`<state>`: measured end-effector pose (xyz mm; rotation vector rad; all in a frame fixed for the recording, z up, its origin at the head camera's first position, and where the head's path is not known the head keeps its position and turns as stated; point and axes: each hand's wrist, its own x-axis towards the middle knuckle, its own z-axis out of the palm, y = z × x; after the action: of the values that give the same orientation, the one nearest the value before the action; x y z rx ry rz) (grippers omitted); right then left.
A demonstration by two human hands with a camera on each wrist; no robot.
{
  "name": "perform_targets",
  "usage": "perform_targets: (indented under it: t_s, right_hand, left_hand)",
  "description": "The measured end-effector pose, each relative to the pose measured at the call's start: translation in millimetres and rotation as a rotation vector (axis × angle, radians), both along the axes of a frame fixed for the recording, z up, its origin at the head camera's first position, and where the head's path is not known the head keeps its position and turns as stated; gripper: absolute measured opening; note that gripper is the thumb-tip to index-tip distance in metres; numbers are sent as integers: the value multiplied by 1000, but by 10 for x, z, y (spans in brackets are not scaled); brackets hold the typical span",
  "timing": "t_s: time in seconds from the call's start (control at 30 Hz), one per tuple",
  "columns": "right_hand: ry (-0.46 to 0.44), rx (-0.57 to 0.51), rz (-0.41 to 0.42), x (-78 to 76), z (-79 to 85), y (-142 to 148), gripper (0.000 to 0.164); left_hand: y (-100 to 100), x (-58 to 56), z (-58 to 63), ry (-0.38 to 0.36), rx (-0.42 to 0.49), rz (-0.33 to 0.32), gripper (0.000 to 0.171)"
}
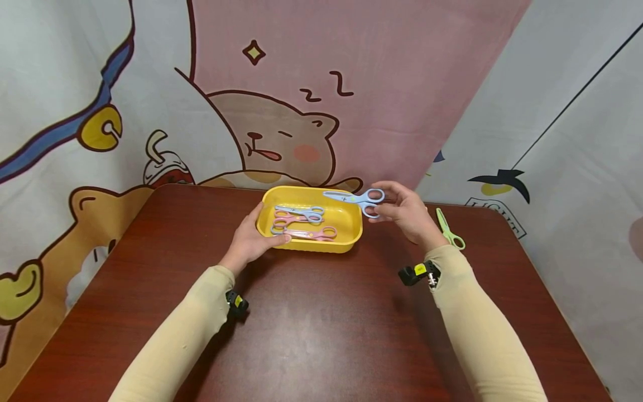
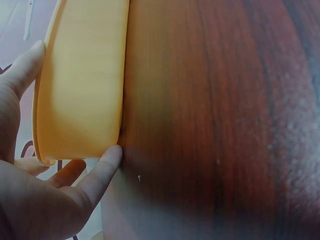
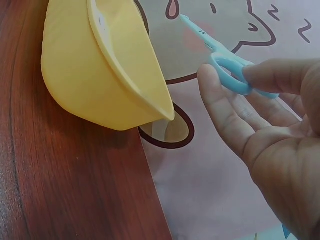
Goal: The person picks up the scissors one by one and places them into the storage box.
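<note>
A yellow plastic tray (image 1: 321,245) stands on the table near its back edge. My left hand (image 1: 250,237) grips the tray's left end, with the thumb at the rim in the left wrist view and another finger low by the base. Between thumb and fingers, my right hand (image 1: 408,216) pinches light blue scissors (image 3: 230,70) by the handle loops. Their blades point left over the tray's back right part, above the rim. Inside the tray lie blue scissors (image 1: 315,216) and pink scissors (image 1: 326,233), several in all and partly overlapping.
Green scissors (image 1: 449,231) lie on the brown table (image 1: 321,324) to the right, beyond my right wrist. A cloth (image 1: 402,84) printed with cartoon animals hangs right behind the table's back edge.
</note>
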<state>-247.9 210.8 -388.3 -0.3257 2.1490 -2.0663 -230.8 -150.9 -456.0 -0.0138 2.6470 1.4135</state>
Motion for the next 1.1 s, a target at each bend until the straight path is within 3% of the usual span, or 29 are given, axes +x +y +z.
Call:
perform_targets:
  t_s: [1.1]
  right_hand:
    - [-79,70,35,-174,66,-274,46]
  left_hand:
    - [-8,-16,-18,7,-13,-6,123]
